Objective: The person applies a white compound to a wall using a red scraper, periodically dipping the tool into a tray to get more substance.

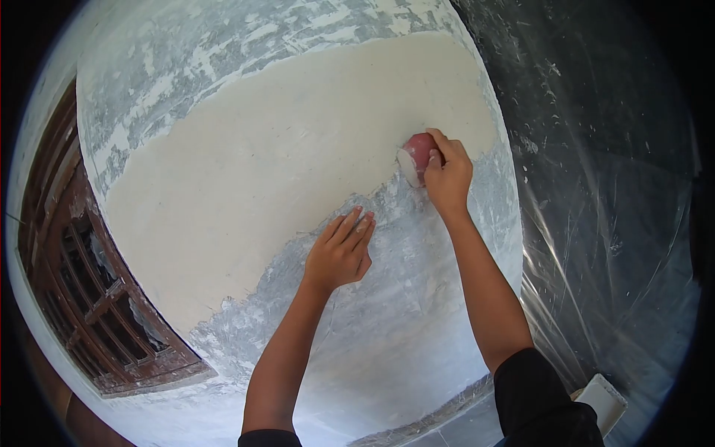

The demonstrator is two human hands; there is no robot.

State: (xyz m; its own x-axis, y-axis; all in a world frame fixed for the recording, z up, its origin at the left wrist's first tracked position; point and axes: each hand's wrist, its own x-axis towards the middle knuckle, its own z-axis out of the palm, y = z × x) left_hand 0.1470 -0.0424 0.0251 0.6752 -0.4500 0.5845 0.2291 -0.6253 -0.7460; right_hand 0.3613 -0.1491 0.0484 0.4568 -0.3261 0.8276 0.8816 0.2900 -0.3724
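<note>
My right hand (448, 175) grips a red putty spreader (422, 151) against the wall, with thumb and fingers around it. Pale putty coats the left edge of the spreader. It sits near the lower right border of a broad cream putty layer (298, 134) on the wall. Lower and to the left, my left hand (340, 249) holds nothing. Its fingers are stretched out, and their tips lie at the ragged lower edge of the putty. Around and below that hand is grey, patchy wall surface (387, 253).
A brown wooden window with bars (104, 298) is set in the wall at the left. Clear plastic sheeting (588, 223) hangs along the right side. At the lower right, a white tray-like container (603, 402) stands partly behind my sleeve. Floor shows at the bottom.
</note>
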